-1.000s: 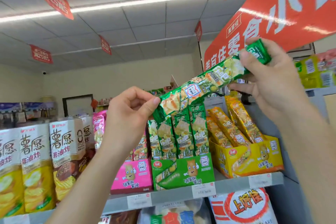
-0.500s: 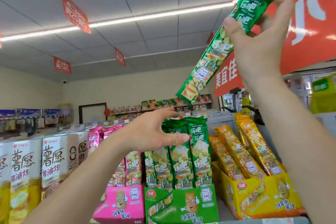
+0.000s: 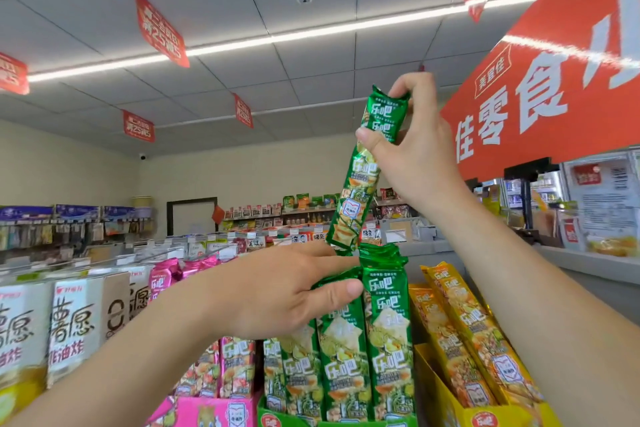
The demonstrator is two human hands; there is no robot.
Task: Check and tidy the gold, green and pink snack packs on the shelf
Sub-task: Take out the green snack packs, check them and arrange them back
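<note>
My right hand (image 3: pixel 412 156) pinches the top of a long green snack pack (image 3: pixel 360 184), which hangs nearly upright with its lower end just above the row of green packs (image 3: pixel 388 340) standing in a green display box (image 3: pixel 273 421). My left hand (image 3: pixel 277 295) reaches across from the left, fingers stretched out and touching the tops of those standing green packs. Pink packs (image 3: pixel 235 367) stand in a pink box (image 3: pixel 207 412) to the left. Gold packs (image 3: pixel 467 340) lean in a yellow box (image 3: pixel 460 406) to the right.
Tall white and yellow snack boxes (image 3: pixel 69 329) stand at the far left of the shelf. Behind are more store shelves (image 3: pixel 294 215), a counter (image 3: pixel 588 260) at right under a red banner (image 3: pixel 540 80), and red tags hanging from the ceiling.
My right hand has lowered the green pack and turned it from slanted to nearly upright above the green row. My left hand moved right onto the tops of the standing green packs.
</note>
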